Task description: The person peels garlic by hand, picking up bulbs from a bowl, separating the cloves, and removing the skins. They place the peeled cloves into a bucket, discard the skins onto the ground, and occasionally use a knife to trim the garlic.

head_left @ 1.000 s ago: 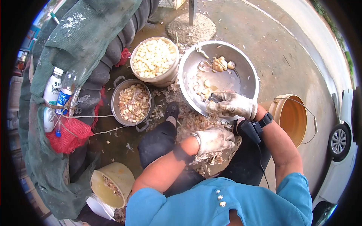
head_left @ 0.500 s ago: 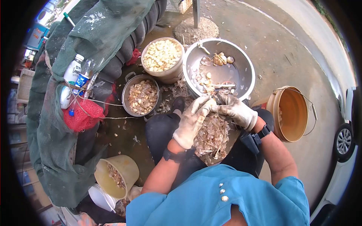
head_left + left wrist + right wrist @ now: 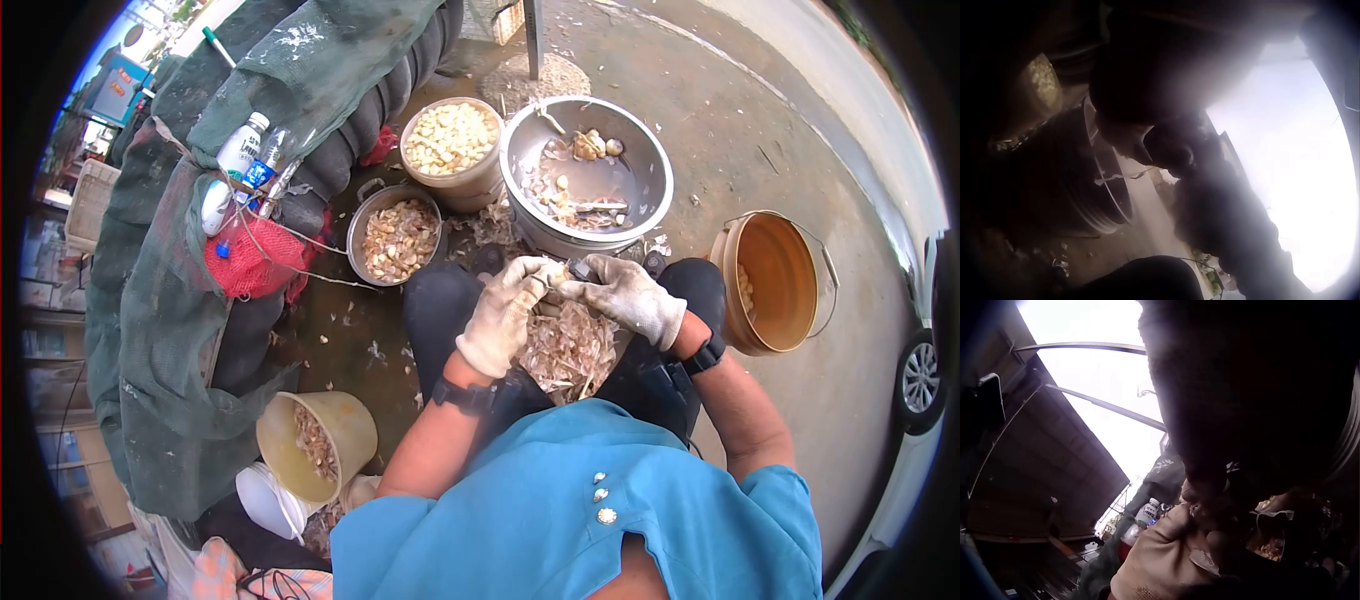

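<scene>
Both gloved hands meet above a heap of papery garlic skins [image 3: 568,350] between the knees. The left hand [image 3: 502,318] pinches a small pale garlic piece [image 3: 553,273] in its fingertips. Against that piece, the right hand [image 3: 632,300] grips a small dark object [image 3: 579,270], whose shape is mostly hidden. Just beyond the hands stands a metal basin [image 3: 655,190] with a garlic bulb [image 3: 590,145], loose cloves and skins. In the left wrist view the hands are dark and blurred; in the right wrist view the left glove [image 3: 1163,553] shows close up.
A bucket of peeled cloves [image 3: 452,140] and a pot of unpeeled-looking cloves [image 3: 398,240] stand left of the basin. An orange-brown bucket [image 3: 770,285] is at the right, a tipped cream bucket [image 3: 345,435] at lower left. Green netting [image 3: 160,330] lines the left.
The right hand has come back from over the basin towards the lap. From beside the heap, the left hand has risen to meet it and now pinches the garlic piece. The head view has shifted.
</scene>
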Demonstrator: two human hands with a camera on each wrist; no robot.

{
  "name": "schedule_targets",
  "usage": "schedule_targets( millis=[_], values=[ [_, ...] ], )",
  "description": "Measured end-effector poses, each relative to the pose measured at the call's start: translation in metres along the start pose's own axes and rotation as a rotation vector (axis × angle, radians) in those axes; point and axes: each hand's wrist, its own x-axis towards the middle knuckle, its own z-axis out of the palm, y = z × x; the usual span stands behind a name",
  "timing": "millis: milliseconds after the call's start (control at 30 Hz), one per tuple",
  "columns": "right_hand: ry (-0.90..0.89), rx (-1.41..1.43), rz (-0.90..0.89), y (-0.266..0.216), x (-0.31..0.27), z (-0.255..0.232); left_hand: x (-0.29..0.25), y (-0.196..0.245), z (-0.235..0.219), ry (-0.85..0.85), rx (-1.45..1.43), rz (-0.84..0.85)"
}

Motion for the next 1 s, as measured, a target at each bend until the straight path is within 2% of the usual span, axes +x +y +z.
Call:
schedule_targets(
  millis=[67,133,200,267,300,367,400,467,533,600,667,800,867,900,933,1000],
  values=[
    [-0.012,0.006,0.061,-0.003,-0.008,0.001,-0.005,-0.002,0.0,-0.036,-0.072,0.041],
    [-0.1,0.294,0.2,-0.012,-0.017,-0.004,-0.011,0.0,-0.003,-0.055,-0.078,0.029],
    [-0.108,0.402,0.147,-0.017,-0.027,0.0,-0.016,0.002,-0.004,-0.072,-0.088,0.009],
    [0.025,0.398,0.096,-0.015,-0.028,0.011,-0.019,0.003,-0.003,-0.099,-0.18,-0.162],
    [-0.023,0.379,0.009,-0.008,-0.023,0.016,-0.022,0.003,-0.001,-0.1,-0.179,-0.163],
    [-0.045,0.354,0.057,-0.001,-0.028,0.013,-0.026,0.003,0.005,-0.135,0.043,-0.024],
    [-0.07,0.33,0.106,-0.009,-0.032,0.015,-0.027,0.002,0.007,-0.135,0.045,-0.024],
    [-0.033,0.323,0.106,-0.01,-0.034,0.021,-0.03,0.004,0.014,-0.032,0.244,0.067],
    [-0.009,0.542,0.093,0.006,-0.03,0.027,-0.03,0.008,0.021,-0.014,0.317,0.125],
    [0.023,0.511,0.093,0.012,-0.032,0.03,-0.032,0.004,0.026,0.003,0.389,0.179],
    [0.056,0.48,0.092,0.013,-0.033,0.033,-0.032,-0.005,0.029,0.042,0.113,0.064],
    [0.119,0.502,0.12,0.013,-0.035,0.037,-0.029,-0.01,0.032,0.05,0.266,0.103],
    [0.044,0.635,0.094,0.014,-0.037,0.034,-0.029,-0.012,0.028,-0.056,-0.052,0.041],
    [0.029,0.76,0.151,0.018,-0.036,0.032,-0.03,-0.009,0.029,-0.057,-0.053,0.039],
    [0.031,0.761,0.153,0.02,-0.035,0.03,-0.031,-0.006,0.031,-0.061,-0.078,0.001],
    [-0.084,0.968,0.144,0.022,-0.034,0.027,-0.032,-0.001,0.034,-0.067,-0.104,-0.042]
  ],
)
